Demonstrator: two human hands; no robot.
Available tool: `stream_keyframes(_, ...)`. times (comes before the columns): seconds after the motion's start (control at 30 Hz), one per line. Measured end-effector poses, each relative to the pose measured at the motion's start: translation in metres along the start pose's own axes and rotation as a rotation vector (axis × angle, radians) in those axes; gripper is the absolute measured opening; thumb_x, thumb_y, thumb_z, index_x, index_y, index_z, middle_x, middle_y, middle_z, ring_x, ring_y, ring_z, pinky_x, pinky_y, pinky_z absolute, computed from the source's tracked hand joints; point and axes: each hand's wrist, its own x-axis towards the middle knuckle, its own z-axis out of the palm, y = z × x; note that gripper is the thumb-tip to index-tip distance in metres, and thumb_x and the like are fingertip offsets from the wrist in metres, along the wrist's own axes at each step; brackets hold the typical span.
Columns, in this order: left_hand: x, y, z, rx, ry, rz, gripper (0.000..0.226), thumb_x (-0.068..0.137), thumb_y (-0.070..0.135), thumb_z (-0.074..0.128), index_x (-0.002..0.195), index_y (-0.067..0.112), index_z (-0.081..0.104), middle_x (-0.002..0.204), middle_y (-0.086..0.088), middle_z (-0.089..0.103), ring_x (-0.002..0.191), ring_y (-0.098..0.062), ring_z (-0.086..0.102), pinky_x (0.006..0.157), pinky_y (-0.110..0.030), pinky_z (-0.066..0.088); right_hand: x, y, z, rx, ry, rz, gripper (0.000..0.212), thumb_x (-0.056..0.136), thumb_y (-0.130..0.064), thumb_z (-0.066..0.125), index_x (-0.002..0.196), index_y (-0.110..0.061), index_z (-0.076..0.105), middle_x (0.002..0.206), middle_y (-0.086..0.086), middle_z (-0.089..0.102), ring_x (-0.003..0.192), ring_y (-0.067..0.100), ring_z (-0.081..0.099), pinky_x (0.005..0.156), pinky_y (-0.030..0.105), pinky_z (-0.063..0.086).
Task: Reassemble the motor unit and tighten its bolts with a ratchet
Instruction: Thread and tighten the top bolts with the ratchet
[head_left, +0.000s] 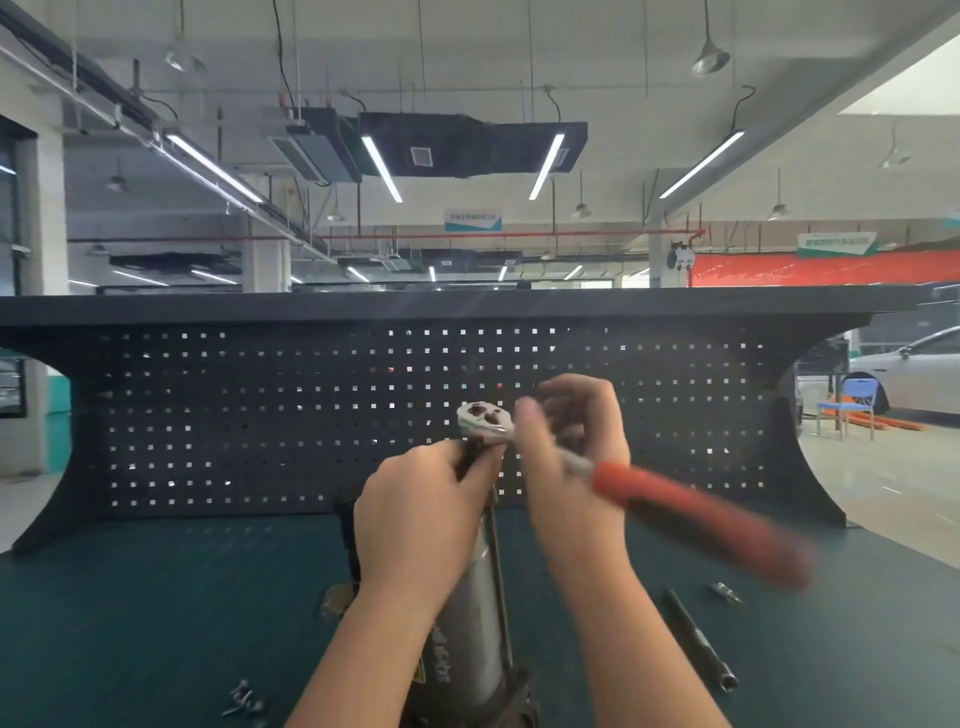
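The grey cylindrical metal motor unit (480, 613) is stood upright on the dark green bench mat (156, 597). Its top is gripped by the left hand (421, 514). Above it, the chrome ratchet with the red handle (691, 512) is held near its head by the curled right hand (571, 447). A black extension bar (698, 642) is laid right of the unit.

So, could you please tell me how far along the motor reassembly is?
The motor unit stands assembled on the bench. Tightening is under way: the left hand steadies its top, the right hand works the ratchet. Loose bolts suggest more remain.
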Motion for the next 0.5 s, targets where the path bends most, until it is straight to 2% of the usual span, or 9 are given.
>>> stream_keyframes(0.03, -0.001, 0.003, -0.002, -0.026, -0.010, 0.005, 0.056, 0.084, 0.067, 0.039, 0.065, 0.023, 0.067, 0.044, 0.001, 0.053, 0.048, -0.019, 0.054, 0.043, -0.028, 0.033, 0.008, 0.004, -0.005, 0.064, 0.026, 0.194, 0.019, 0.074, -0.042, 0.064, 0.083, -0.025, 0.059, 0.075, -0.017, 0.060, 0.070, 0.001, 0.055, 0.066, 0.013, 0.041)
stream_keyframes(0.1, -0.002, 0.005, -0.004, -0.057, -0.010, 0.027, 0.054, 0.084, 0.063, 0.045, 0.061, 0.019, 0.065, 0.041, -0.002, 0.051, 0.046, -0.024, 0.053, 0.045, -0.029, 0.035, 0.018, 0.014, -0.012, 0.206, 0.012, 0.597, 0.021, 0.080, -0.041, 0.067, 0.085, -0.021, 0.065, 0.073, -0.012, 0.063, 0.066, 0.005, 0.057, 0.061, 0.020, 0.042)
stream_keyframes(0.13, -0.002, 0.004, -0.004, -0.063, -0.017, 0.025, 0.053, 0.085, 0.060, 0.048, 0.058, 0.017, 0.062, 0.039, -0.001, 0.048, 0.045, -0.024, 0.052, 0.045, -0.029, 0.035, 0.019, 0.018, -0.013, 0.301, -0.017, 0.725, 0.017, 0.085, -0.039, 0.066, 0.084, -0.022, 0.068, 0.072, -0.009, 0.062, 0.062, 0.007, 0.055, 0.057, 0.023, 0.040)
stream_keyframes(0.17, -0.001, 0.002, -0.004, -0.068, -0.025, 0.013, 0.053, 0.086, 0.059, 0.050, 0.056, 0.016, 0.060, 0.038, -0.001, 0.047, 0.045, -0.024, 0.051, 0.045, -0.029, 0.035, 0.019, 0.018, -0.012, 0.375, -0.019, 0.765, 0.016, 0.088, -0.036, 0.064, 0.082, -0.023, 0.071, 0.071, -0.008, 0.059, 0.059, 0.007, 0.051, 0.054, 0.023, 0.037)
stream_keyframes(0.23, 0.000, 0.001, -0.004, -0.072, -0.016, -0.002, 0.052, 0.085, 0.059, 0.051, 0.056, 0.017, 0.061, 0.039, 0.000, 0.048, 0.045, -0.022, 0.052, 0.045, -0.027, 0.035, 0.015, 0.017, -0.006, 0.462, 0.017, 0.636, 0.021, 0.092, -0.032, 0.061, 0.076, -0.029, 0.074, 0.069, -0.010, 0.057, 0.057, 0.005, 0.049, 0.053, 0.021, 0.038)
stream_keyframes(0.3, 0.001, -0.001, -0.004, -0.118, -0.005, -0.028, 0.046, 0.082, 0.063, 0.053, 0.061, 0.024, 0.069, 0.046, 0.004, 0.059, 0.050, -0.014, 0.058, 0.046, -0.026, 0.040, 0.005, 0.012, 0.005, 0.428, 0.098, 0.452, 0.020, 0.091, -0.036, 0.061, 0.074, -0.034, 0.071, 0.071, -0.011, 0.060, 0.066, 0.006, 0.054, 0.063, 0.021, 0.045)
stream_keyframes(0.4, 0.004, -0.005, -0.006, -0.262, -0.041, -0.090, 0.026, 0.079, 0.061, 0.062, 0.070, 0.039, 0.072, 0.061, 0.020, 0.069, 0.064, -0.002, 0.066, 0.063, -0.033, 0.055, -0.005, 0.005, 0.011, 0.364, 0.182, 0.218, 0.014, 0.088, -0.034, 0.062, 0.079, -0.025, 0.068, 0.074, -0.014, 0.065, 0.072, 0.002, 0.058, 0.070, 0.013, 0.046)
stream_keyframes(0.47, 0.004, -0.008, -0.006, -0.303, -0.060, -0.098, 0.019, 0.078, 0.061, 0.067, 0.069, 0.044, 0.070, 0.062, 0.022, 0.069, 0.065, 0.001, 0.066, 0.069, -0.038, 0.056, -0.007, 0.001, 0.007, 0.392, 0.169, 0.173, 0.011, 0.088, -0.022, 0.064, 0.077, -0.023, 0.067, 0.070, -0.015, 0.064, 0.069, -0.001, 0.058, 0.068, 0.010, 0.045)
stream_keyframes(0.5, 0.004, -0.008, -0.005, -0.313, -0.068, -0.094, 0.020, 0.076, 0.063, 0.067, 0.069, 0.044, 0.070, 0.062, 0.022, 0.069, 0.066, 0.000, 0.067, 0.071, -0.039, 0.056, -0.005, 0.000, 0.005, 0.410, 0.159, 0.176, 0.017, 0.087, -0.018, 0.065, 0.071, -0.025, 0.067, 0.065, -0.016, 0.062, 0.066, -0.001, 0.057, 0.066, 0.011, 0.044)
